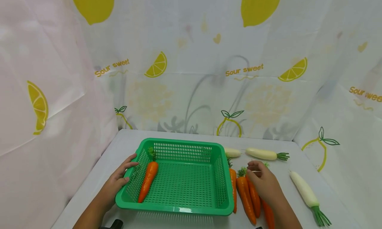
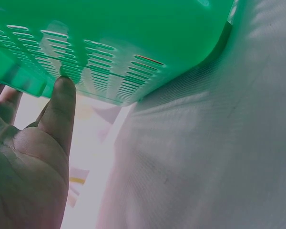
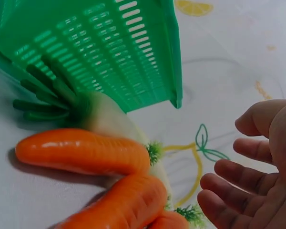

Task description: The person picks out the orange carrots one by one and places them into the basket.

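A green plastic basket [image 1: 185, 210] sits on the table with one carrot [image 1: 149, 177] lying along its left inner side. My left hand [image 1: 116, 182] is at the basket's left rim, fingertips laid across the edge; in the left wrist view a digit [image 2: 62, 105] touches the slotted outer wall. My right hand [image 1: 265, 182] hovers over several carrots [image 1: 246, 200] right of the basket, holding nothing. The right wrist view shows its fingers [image 3: 243, 176] loosely spread, apart from the nearest carrot [image 3: 86, 151]. Part of the carrots is hidden by that hand.
A white radish [image 1: 262, 153] lies behind the carrots, and another radish [image 1: 305, 190] is at the table's right. A third radish [image 1: 232, 152] is partly hidden behind the basket. Lemon-printed cloth [image 1: 191, 99] encloses the table [image 1: 119, 142] at the back and sides.
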Demonstrator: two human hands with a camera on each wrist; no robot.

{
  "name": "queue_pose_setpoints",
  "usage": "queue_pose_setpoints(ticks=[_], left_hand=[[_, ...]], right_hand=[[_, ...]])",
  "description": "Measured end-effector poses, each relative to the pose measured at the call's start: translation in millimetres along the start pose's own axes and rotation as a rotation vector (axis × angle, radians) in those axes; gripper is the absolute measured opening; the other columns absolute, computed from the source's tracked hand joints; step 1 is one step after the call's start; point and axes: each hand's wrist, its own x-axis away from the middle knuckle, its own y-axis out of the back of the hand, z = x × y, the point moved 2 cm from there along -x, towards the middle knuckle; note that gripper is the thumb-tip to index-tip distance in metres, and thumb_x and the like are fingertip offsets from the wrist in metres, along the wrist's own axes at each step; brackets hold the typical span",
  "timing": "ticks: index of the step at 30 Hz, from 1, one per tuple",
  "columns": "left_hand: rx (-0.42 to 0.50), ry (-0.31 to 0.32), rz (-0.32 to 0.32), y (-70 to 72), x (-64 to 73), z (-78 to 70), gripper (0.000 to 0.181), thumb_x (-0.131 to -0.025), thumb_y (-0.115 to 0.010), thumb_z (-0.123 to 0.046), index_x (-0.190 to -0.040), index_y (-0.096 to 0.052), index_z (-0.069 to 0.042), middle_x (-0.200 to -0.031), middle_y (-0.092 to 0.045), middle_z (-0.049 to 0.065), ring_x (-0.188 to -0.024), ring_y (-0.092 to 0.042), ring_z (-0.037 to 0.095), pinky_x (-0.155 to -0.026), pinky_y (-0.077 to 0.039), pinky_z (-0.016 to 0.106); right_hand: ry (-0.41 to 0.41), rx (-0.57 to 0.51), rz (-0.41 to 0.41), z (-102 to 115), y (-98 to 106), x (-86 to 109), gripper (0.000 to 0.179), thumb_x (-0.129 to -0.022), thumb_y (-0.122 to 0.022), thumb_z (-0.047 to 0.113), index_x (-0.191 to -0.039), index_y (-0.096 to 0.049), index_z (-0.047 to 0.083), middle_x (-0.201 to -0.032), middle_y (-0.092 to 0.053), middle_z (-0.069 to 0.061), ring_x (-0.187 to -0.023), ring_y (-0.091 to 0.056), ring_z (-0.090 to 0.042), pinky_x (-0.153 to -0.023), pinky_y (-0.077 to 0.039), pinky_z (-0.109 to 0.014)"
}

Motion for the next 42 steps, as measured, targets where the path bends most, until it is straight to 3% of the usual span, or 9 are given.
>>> queue_pose_setpoints(ticks=[6,13,23,31,42], left_hand=[[0.004,-0.011,0.012,-0.5,-2.1,0.7,0.049,-0.100,-0.037,0.005,-0.149,-0.046,0.001,-0.176,-0.014,0.002,-0.144,-0.020,-0.013,-0.104,-0.036,0.010],[-0.015,-0.016,0.013,-0.1,-4.5,-0.5,0.048,-0.100,-0.038,0.004,-0.148,-0.047,0.000,-0.176,-0.016,0.001,-0.145,-0.019,-0.014,-0.104,-0.032,0.008],[-0.024,-0.036,0.016,0.0,-1.7,0.3,0.046,-0.102,-0.038,0.002,-0.147,-0.047,0.001,-0.176,-0.017,0.001,-0.146,-0.019,-0.013,-0.103,-0.033,0.009],[-0.018,-0.036,0.017,1.0,0.9,0.6,0.047,-0.101,-0.039,0.004,-0.148,-0.047,0.000,-0.176,-0.017,0.001,-0.146,-0.017,-0.014,-0.103,-0.029,0.007],[-0.020,-0.055,0.026,1.1,0.9,0.7,0.045,-0.103,-0.037,0.002,-0.147,-0.046,0.002,-0.176,-0.016,0.000,-0.147,-0.018,-0.013,-0.104,-0.031,0.008]], right_hand=[[-0.013,-0.033,-0.002,-8.6,6.7,-0.8,0.043,-0.109,-0.056,0.034,-0.145,-0.052,0.012,-0.143,-0.060,-0.015,-0.131,-0.058,-0.034,-0.099,-0.053,-0.049],[-0.007,-0.069,-0.026,-20.7,13.5,1.6,0.044,-0.109,-0.056,0.031,-0.145,-0.051,0.008,-0.144,-0.059,-0.017,-0.130,-0.058,-0.033,-0.095,-0.053,-0.040],[-0.011,-0.007,-0.052,-33.9,20.8,2.3,0.046,-0.108,-0.057,0.035,-0.144,-0.052,0.007,-0.146,-0.060,-0.016,-0.136,-0.055,-0.034,-0.106,-0.050,-0.050],[-0.058,-0.026,-0.034,-44.7,25.5,1.1,0.053,-0.106,-0.060,0.036,-0.146,-0.048,0.003,-0.152,-0.053,-0.020,-0.143,-0.046,-0.039,-0.116,-0.038,-0.059],[-0.104,0.022,-0.033,-56.4,28.7,-3.5,0.055,-0.105,-0.062,0.031,-0.148,-0.046,0.001,-0.155,-0.050,-0.024,-0.145,-0.043,-0.045,-0.115,-0.039,-0.060]])
